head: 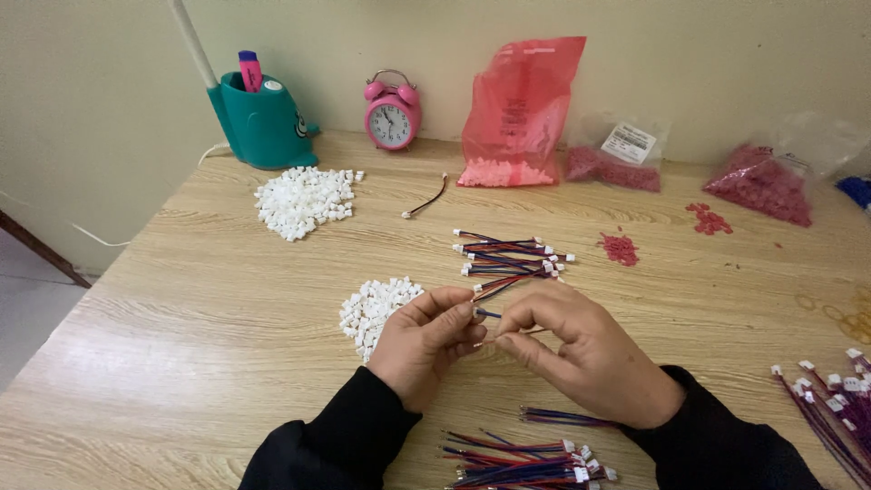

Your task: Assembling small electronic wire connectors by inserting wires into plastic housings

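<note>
My left hand and my right hand meet over the wooden table, fingertips pinched together on a thin red, blue and black wire lead. Whether a white connector is between the fingers I cannot tell. A small heap of white plastic connectors lies just left of my left hand. A bundle of finished wire leads with white ends lies just beyond my hands. More wire leads lie near the front edge between my black sleeves.
A larger heap of white connectors lies at the back left. Along the wall stand a teal pen holder, a pink alarm clock and bags of red parts. A single lead and loose red parts lie nearby; wires at the right edge.
</note>
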